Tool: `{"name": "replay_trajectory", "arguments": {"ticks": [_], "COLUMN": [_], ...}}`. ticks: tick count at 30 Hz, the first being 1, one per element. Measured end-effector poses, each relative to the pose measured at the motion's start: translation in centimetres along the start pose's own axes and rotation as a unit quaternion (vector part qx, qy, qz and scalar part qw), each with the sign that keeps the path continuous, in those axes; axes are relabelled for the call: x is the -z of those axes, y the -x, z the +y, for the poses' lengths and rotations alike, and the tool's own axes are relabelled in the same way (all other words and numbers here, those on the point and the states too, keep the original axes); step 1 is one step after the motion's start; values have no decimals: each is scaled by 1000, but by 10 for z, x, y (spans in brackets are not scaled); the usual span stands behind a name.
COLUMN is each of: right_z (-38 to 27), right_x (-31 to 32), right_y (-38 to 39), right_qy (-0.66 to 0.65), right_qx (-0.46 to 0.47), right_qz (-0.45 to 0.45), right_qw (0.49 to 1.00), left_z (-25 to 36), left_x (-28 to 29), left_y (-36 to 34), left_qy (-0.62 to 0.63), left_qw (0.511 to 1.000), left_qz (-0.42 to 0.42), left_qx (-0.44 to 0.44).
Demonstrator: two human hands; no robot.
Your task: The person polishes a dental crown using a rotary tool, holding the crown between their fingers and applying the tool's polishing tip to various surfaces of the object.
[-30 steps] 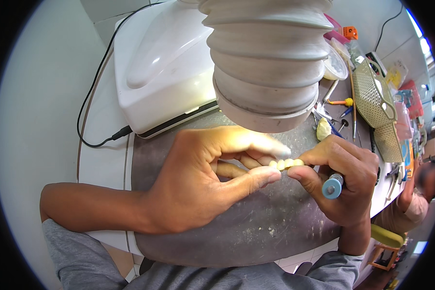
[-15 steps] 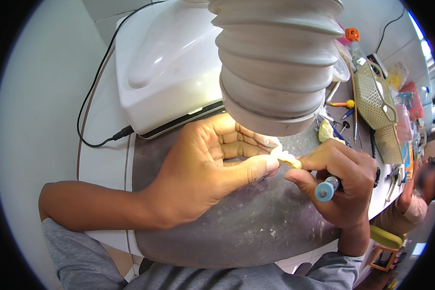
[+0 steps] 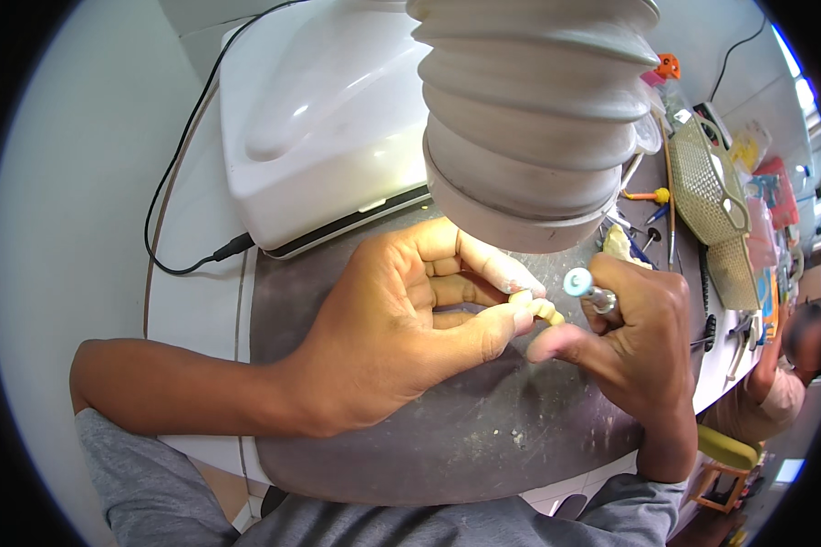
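My left hand (image 3: 410, 333) pinches a small cream-yellow piece (image 3: 545, 311) between thumb and fingertips, over the dark dusty work mat (image 3: 447, 438). My right hand (image 3: 634, 346) grips a slim rotary handpiece (image 3: 586, 288), whose pale blue round end points up and left. The right thumb reaches toward the small piece and nearly touches it. Both hands sit just below the mouth of a wide grey ribbed suction hose (image 3: 534, 118).
A white box-shaped machine (image 3: 319, 118) with a black cable (image 3: 178, 210) stands at the back left. At the right lie hand tools (image 3: 652, 205), a woven olive-coloured tray (image 3: 707, 182) and coloured clutter. Another person (image 3: 789, 374) sits at the far right edge.
My right hand has turned the handpiece, so its blue end now points up instead of down. The hands have shifted slightly lower under the hose, still meeting at the small piece.
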State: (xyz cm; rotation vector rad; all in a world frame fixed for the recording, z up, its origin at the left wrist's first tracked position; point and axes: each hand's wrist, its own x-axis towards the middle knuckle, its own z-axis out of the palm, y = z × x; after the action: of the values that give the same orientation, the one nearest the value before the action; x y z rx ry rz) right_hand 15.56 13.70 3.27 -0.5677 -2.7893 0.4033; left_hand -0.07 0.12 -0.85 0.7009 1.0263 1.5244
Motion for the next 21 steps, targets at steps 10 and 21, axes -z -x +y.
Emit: {"name": "replay_trajectory", "arguments": {"ticks": [10,21], "right_z": [-2,-2], "right_x": [-3,-2], "right_y": [-1,-2], "right_qy": [3,-1], "right_qx": [-7,-8], "right_qz": [-39,-68], "right_qw": [999,998], "left_z": [-7,-7], "left_x": [1,0], "left_y": [1,0], "left_qy": [-7,-30], "left_qw": [999,997], "left_qz": [0,-3], "left_qx": [-51,-73]}}
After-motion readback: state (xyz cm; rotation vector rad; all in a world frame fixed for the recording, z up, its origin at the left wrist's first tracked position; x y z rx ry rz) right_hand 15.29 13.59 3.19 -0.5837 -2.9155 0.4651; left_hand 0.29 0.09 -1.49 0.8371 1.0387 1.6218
